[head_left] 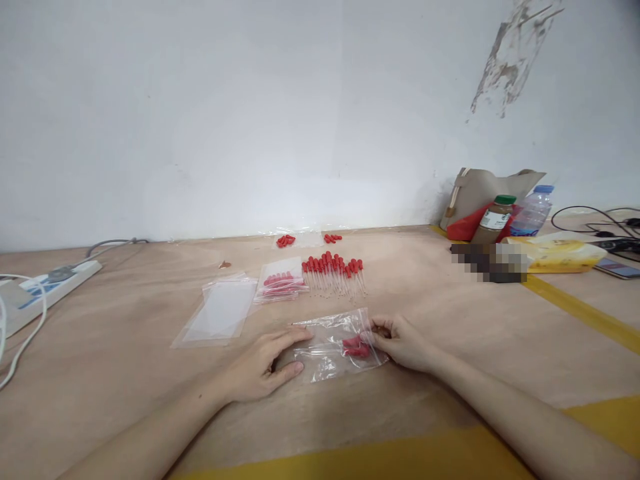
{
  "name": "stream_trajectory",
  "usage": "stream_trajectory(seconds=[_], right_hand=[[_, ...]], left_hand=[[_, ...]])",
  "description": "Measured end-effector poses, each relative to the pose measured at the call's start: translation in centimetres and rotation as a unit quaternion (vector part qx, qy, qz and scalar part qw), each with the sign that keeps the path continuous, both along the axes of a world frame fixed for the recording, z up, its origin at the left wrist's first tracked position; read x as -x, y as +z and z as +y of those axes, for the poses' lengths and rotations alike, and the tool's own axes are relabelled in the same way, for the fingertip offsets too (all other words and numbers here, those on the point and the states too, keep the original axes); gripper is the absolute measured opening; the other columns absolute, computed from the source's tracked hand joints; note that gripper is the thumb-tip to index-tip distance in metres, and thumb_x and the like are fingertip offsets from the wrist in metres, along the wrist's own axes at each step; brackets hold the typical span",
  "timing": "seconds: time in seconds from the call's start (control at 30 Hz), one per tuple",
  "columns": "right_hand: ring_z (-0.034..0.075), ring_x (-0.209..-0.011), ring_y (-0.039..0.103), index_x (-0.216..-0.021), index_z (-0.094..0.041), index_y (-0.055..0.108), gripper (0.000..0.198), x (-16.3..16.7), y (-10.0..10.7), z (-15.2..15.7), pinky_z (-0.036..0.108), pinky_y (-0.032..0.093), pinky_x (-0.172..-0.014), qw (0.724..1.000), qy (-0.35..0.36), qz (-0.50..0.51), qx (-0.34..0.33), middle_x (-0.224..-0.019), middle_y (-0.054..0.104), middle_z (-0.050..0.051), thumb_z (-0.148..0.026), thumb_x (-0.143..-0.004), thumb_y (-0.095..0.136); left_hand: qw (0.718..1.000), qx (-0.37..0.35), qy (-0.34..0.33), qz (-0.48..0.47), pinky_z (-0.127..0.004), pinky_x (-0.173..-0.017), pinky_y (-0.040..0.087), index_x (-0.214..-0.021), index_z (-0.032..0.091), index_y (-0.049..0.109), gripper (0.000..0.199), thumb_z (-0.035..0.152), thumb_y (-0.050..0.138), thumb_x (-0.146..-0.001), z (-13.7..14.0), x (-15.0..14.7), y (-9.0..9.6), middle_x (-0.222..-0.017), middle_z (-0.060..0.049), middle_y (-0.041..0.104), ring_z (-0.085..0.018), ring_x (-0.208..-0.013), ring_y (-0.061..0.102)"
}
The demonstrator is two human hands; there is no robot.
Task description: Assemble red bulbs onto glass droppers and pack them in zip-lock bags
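Note:
A clear zip-lock bag (327,347) lies on the table in front of me, with a few red rubber bulbs (356,346) inside its right half. My right hand (405,341) pinches the bag's right edge. At the left edge, my left hand (265,365) rests with thumb and fingers spread, its fingertips touching the plastic. Behind the bag lies a row of thin droppers with red bulbs (333,270). To their left is a stack of filled bags (281,283) with red pieces in them, and flat clear bags (220,310) lie farther left.
Two small piles of loose red bulbs (285,241) lie near the wall. A power strip (50,293) with cables is at the left. On the right stand a bag (493,190), a green-capped bottle (495,220), a blue-capped bottle (534,212) and a yellow tissue pack (565,255).

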State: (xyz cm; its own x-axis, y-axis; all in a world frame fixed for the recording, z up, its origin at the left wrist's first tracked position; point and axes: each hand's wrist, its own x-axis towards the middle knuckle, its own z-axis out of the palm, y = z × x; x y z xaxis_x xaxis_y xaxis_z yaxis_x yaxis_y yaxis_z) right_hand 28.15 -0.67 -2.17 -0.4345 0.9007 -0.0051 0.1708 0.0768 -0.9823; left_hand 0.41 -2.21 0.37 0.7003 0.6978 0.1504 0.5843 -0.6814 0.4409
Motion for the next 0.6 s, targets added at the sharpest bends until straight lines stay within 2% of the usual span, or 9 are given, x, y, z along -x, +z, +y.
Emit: stream_trajectory(seconds=[0.17, 0.27, 0.33, 0.4, 0.5, 0.6], right_hand=[[0.003, -0.034, 0.037, -0.078, -0.015, 0.055, 0.027, -1.7, 0.0, 1.3, 0.013, 0.028, -0.032, 0.997, -0.033, -0.02, 0.062, -0.043, 0.045, -0.008, -0.041, -0.07, 0.059], [0.003, -0.032, 0.037, -0.072, -0.015, 0.053, 0.022, -2.6, 0.2, 3.5, 0.013, 0.029, -0.031, 0.993, -0.089, -0.033, 0.072, -0.042, 0.047, -0.007, -0.034, -0.067, 0.063], [0.004, -0.034, 0.041, -0.068, -0.016, 0.049, 0.021, -2.9, 0.3, 5.7, 0.013, 0.031, -0.031, 0.98, -0.187, -0.043, 0.055, -0.044, 0.049, -0.006, -0.028, -0.063, 0.065], [0.006, -0.036, 0.045, -0.072, -0.017, 0.049, 0.021, -2.8, 0.4, 8.3, 0.015, 0.035, -0.033, 0.954, -0.286, -0.085, 0.025, -0.046, 0.051, -0.005, -0.025, -0.062, 0.065], [0.008, -0.035, 0.046, -0.077, -0.017, 0.05, 0.026, -2.3, 0.5, 11.7, 0.018, 0.036, -0.033, 0.934, -0.334, -0.127, 0.008, -0.046, 0.052, -0.003, -0.03, -0.062, 0.065], [0.012, -0.041, 0.05, -0.075, -0.017, 0.051, 0.028, -1.7, 0.8, 14.3, 0.021, 0.037, -0.035, 0.922, -0.346, -0.175, -0.014, -0.048, 0.053, 0.0, -0.027, -0.056, 0.068]], left_hand=[[1.0, -0.001, -0.021, -0.001, -0.039, -0.099, 0.033, -0.122, 0.026, 0.045, 0.036, 0.029, 0.044, -0.085, 0.1, -0.2, 0.1, -0.127, -0.003, 0.046, -0.02, -0.119, 0.039], [1.0, 0.001, -0.024, -0.001, -0.038, -0.099, 0.033, -0.122, 0.026, 0.045, 0.036, 0.028, 0.044, -0.085, 0.1, -0.1, 0.1, -0.128, -0.003, 0.045, -0.019, -0.119, 0.039], [1.0, -0.002, -0.025, -0.005, -0.038, -0.099, 0.033, -0.122, 0.026, 0.045, 0.037, 0.028, 0.044, -0.085, 0.1, -0.1, 0.0, -0.128, -0.003, 0.045, -0.019, -0.118, 0.039], [1.0, -0.004, -0.027, -0.007, -0.039, -0.099, 0.033, -0.122, 0.025, 0.045, 0.037, 0.028, 0.044, -0.085, 0.1, -0.1, 0.0, -0.128, -0.004, 0.045, -0.02, -0.118, 0.039], [1.0, -0.003, -0.027, -0.012, -0.04, -0.099, 0.033, -0.121, 0.026, 0.045, 0.037, 0.028, 0.044, -0.085, 0.0, -0.1, 0.0, -0.127, -0.004, 0.046, -0.02, -0.118, 0.04], [0.999, 0.001, -0.027, -0.017, -0.041, -0.099, 0.033, -0.122, 0.026, 0.045, 0.037, 0.029, 0.045, -0.085, 0.0, -0.1, 0.0, -0.127, -0.004, 0.046, -0.021, -0.118, 0.04]])
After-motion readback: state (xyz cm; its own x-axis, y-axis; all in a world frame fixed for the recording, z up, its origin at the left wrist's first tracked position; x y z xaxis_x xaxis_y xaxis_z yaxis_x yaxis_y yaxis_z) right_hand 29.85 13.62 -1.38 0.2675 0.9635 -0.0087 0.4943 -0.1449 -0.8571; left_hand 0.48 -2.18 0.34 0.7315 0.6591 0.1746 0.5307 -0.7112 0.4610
